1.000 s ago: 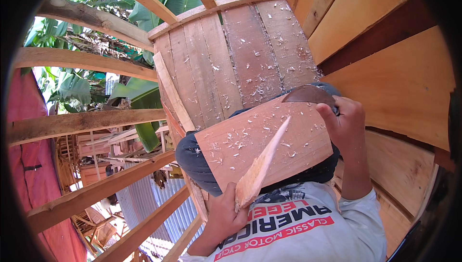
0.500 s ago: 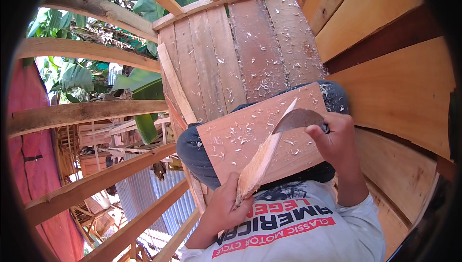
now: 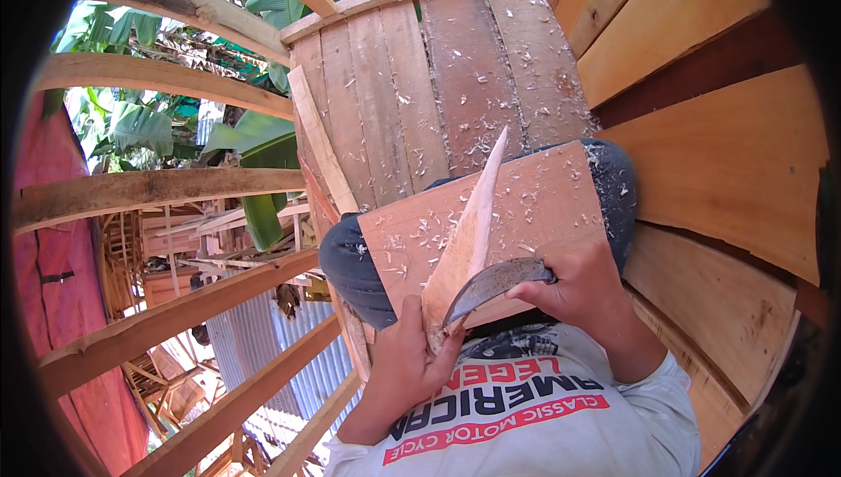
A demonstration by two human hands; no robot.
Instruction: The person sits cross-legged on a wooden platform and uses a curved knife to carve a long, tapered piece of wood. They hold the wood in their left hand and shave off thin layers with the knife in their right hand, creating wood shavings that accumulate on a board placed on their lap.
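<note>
My left hand [image 3: 413, 350] is closed round the thick lower end of a pale, pointed piece of wood [image 3: 471, 223]. The piece slants up and away over my lap, its sharp tip at the far end. My right hand [image 3: 585, 286] grips a knife with a broad curved blade [image 3: 496, 284]; its handle is mostly hidden in the fist. The blade lies against the wood's lower right edge, its end close to my left fingers. Beneath both, a flat wooden board [image 3: 552, 192] rests across my crossed legs, scattered with curled shavings.
Plank flooring [image 3: 473, 65] strewn with shavings stretches ahead. Wooden rails [image 3: 175, 188] run along the left, with corrugated metal sheets [image 3: 272, 337] and banana leaves beyond them. Wide boards [image 3: 718, 162] form a wall close on the right. A loose wooden strip [image 3: 320, 140] leans at the left edge.
The knife has moved down along the wood, from its upper part to near my left hand. The wood's tip has swung left and now points more steeply away from me.
</note>
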